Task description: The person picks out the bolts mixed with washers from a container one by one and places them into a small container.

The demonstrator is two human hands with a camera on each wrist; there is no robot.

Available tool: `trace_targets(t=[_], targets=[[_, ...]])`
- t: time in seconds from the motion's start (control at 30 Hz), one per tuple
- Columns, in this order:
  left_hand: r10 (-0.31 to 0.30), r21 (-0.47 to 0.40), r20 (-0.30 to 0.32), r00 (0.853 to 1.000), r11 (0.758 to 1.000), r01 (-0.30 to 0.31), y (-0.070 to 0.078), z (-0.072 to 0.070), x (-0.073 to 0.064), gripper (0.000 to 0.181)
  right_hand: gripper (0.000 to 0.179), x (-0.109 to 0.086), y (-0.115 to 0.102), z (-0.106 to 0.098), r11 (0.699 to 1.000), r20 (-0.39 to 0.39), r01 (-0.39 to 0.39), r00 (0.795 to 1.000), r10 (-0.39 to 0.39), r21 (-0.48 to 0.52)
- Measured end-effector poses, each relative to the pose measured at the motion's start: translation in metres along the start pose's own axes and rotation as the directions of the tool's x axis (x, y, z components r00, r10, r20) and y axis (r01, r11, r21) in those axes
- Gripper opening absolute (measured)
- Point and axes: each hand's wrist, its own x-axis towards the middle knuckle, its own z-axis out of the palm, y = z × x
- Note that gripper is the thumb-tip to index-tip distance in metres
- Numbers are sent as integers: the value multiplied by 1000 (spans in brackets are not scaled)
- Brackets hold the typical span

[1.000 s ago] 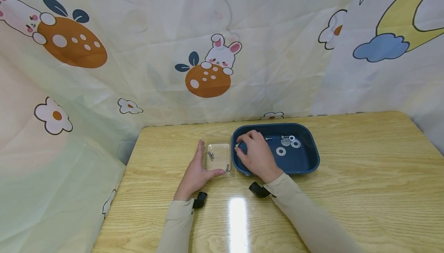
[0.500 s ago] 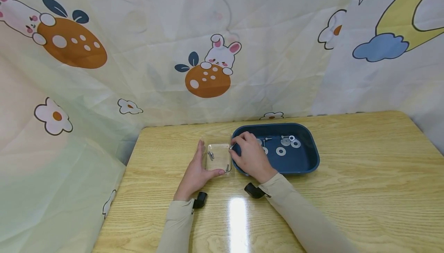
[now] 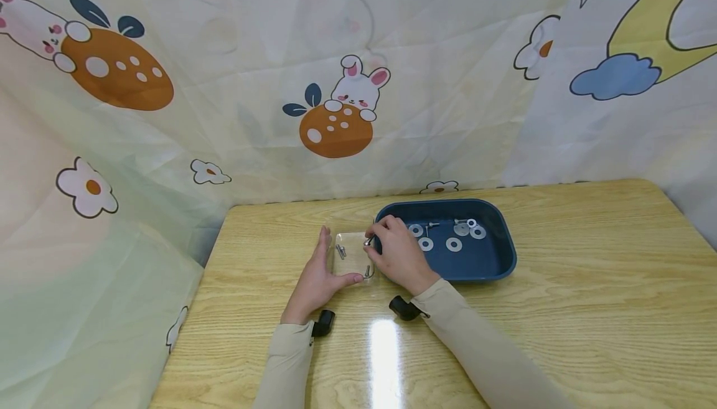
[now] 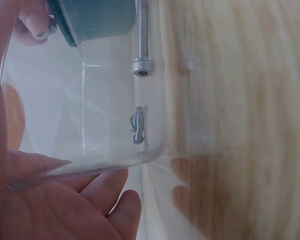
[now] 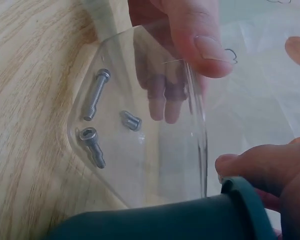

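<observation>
My left hand (image 3: 315,279) holds a clear plastic box (image 3: 353,266) from its left side and near edge, thumb along the near rim. Inside the box lie socket-head screws (image 5: 96,95), a few resting on its floor. My right hand (image 3: 400,256) is over the box's right edge, beside the tray, and pinches a small shiny metal screw (image 3: 367,243) between thumb and fingertips. Most of that screw is hidden by the fingers. In the left wrist view, one long screw (image 4: 142,42) shows through the clear wall.
A dark blue tray (image 3: 501,259) stands against the right side of the box. Several flat washers (image 3: 454,244) and a few screws (image 3: 432,225) lie in it. The wooden table (image 3: 588,272) runs back to a printed curtain (image 3: 448,85).
My right hand has moved left from inside the blue tray to above the clear box's right edge, carrying the screw. More washers in the tray are uncovered. The left hand stays in place.
</observation>
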Motion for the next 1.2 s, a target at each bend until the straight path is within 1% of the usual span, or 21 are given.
trace_targets(t=[0.2,0.3,0.53,0.67,0.97,1.2], targets=[[-7,-5,1,1000,1000,7,0,0,1,125,16,2,0,4,1000,11,26,1000,-26,6],[-4,-5,-3,1000,1000,4,0,0,1,125,16,3,-1,6,999,17,39,999,-39,-7],[-10,4,-2,1000,1000,10,0,1,2,126,15,5,-1,9,998,47,50,998,-49,-26],[-4,3,-5,1000,1000,4,-1,0,2,126,13,5,-1,11,998,52,52,997,-51,-25],[-9,3,2,1000,1000,9,-1,1,1,125,12,4,0,11,998,48,57,997,-56,-19],[-15,3,-4,1000,1000,15,-1,1,1,125,12,3,-1,5,999,22,52,998,-52,-4]])
